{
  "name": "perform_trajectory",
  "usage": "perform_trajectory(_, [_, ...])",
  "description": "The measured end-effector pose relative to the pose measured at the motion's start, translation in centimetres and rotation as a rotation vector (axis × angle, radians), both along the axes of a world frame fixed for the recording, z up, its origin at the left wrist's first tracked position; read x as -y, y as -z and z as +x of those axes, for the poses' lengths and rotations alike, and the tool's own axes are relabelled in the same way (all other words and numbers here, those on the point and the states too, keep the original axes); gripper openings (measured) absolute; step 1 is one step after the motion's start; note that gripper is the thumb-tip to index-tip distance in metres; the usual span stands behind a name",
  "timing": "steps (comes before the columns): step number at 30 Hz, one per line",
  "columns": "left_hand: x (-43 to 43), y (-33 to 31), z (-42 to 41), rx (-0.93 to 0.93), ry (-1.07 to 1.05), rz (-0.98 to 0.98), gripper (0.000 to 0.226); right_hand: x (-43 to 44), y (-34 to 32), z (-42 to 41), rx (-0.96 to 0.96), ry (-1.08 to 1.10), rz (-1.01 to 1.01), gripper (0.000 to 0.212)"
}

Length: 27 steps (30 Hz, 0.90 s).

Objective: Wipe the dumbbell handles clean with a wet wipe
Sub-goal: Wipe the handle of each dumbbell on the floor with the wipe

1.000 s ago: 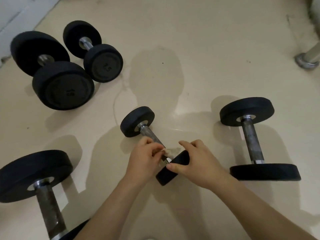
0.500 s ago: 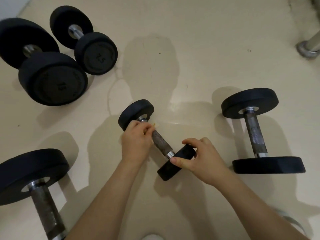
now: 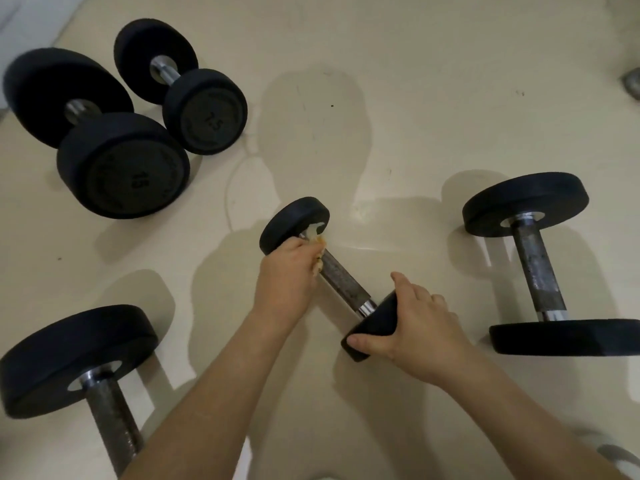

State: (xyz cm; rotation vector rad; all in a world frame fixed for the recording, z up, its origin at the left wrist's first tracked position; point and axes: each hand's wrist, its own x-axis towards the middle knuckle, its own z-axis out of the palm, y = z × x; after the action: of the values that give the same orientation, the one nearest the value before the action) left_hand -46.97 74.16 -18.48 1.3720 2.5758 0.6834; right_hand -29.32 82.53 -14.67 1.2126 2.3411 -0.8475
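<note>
A small black dumbbell lies on the floor in the middle, its rusty handle running from a far-left head to a near-right head. My left hand grips a soiled wet wipe around the handle's far end, close to the far head. My right hand grips the near head, thumb on its front edge and fingers over the top.
A dumbbell with a rusty handle lies to the right. Another lies at the near left. Two heavier dumbbells, marked 15 and 7.5, sit at the far left. A metal foot shows at the far right edge.
My left hand slid the wipe up the handle from beside the near head to the far end. My right hand stayed on the near head.
</note>
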Motion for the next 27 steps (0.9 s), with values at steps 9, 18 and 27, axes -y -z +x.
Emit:
perform_trajectory(9, [-0.8, 0.7, 0.3, 0.159, 0.103, 0.125, 0.015, -1.6, -0.4, 0.0, 0.033, -0.015, -0.048, 0.115])
perform_trajectory(18, [-2.6, 0.9, 1.3, -0.021, 0.129, 0.087, 0.014, -2.5, 0.1, 0.2, -0.012, 0.019, -0.105, 0.114])
perform_trajectory(27, [-3.6, 0.3, 0.1, -0.048, 0.12, 0.122, 0.017, -2.9, 0.9, 1.2, -0.209, 0.148, -0.201, 0.106])
